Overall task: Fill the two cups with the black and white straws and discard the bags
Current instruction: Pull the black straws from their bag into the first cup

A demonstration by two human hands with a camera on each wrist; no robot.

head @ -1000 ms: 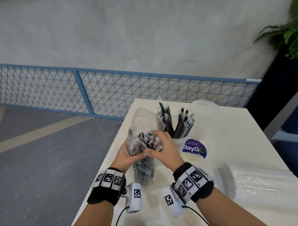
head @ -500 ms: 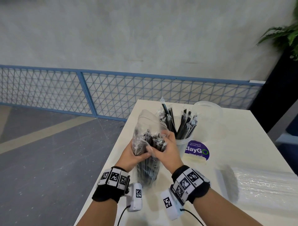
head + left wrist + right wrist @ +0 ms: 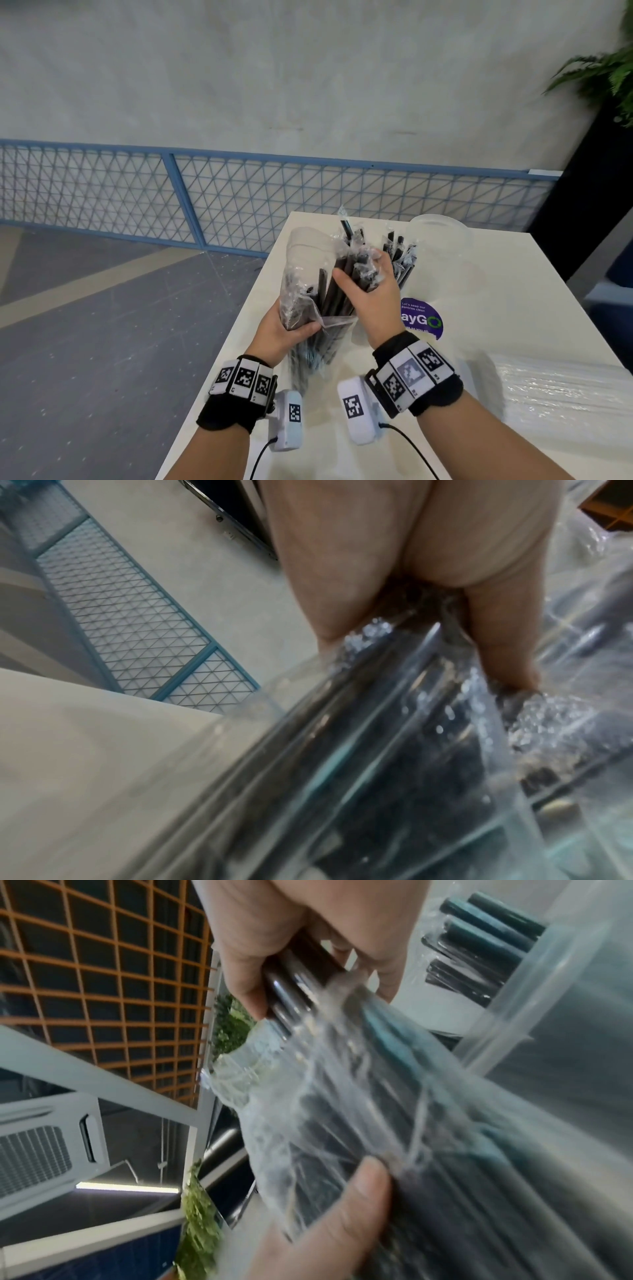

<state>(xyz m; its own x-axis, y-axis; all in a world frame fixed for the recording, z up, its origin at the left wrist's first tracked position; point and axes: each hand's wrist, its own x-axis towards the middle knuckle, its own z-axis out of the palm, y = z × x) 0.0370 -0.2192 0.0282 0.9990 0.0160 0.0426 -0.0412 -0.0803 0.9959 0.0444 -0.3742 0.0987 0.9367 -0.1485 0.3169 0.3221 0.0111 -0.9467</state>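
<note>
Head view: the left hand (image 3: 284, 330) grips the lower part of a clear plastic bag (image 3: 305, 274) of black straws (image 3: 337, 287), thumb curled over the front of the film, holding it upright over the near left part of the white table (image 3: 513, 308). The right hand (image 3: 371, 291) has its fingers wrapped round a bundle of those straws at the bag's mouth, thumb on the near side. Just behind the right hand stands a cup (image 3: 402, 274) already holding wrapped black straws; an empty clear cup (image 3: 442, 236) stands just right of it. A purple sticker (image 3: 423, 320) lies on the table near the right wrist, and a packet of white straws (image 3: 561, 387) lies at the right edge. Left wrist view: blurred; the left hand (image 3: 394, 574) has fingers (image 3: 503, 653) pressed into the crinkled film of the bag (image 3: 411, 777), dark straws visible inside. Right wrist view: the right hand (image 3: 308, 934) has fingers (image 3: 246, 988) curled round the black straws (image 3: 298, 972) emerging from the bag (image 3: 359, 1096); the left thumb (image 3: 346, 1204) pinches the film below; the filled cup (image 3: 565, 1015) is just to the right.
</note>
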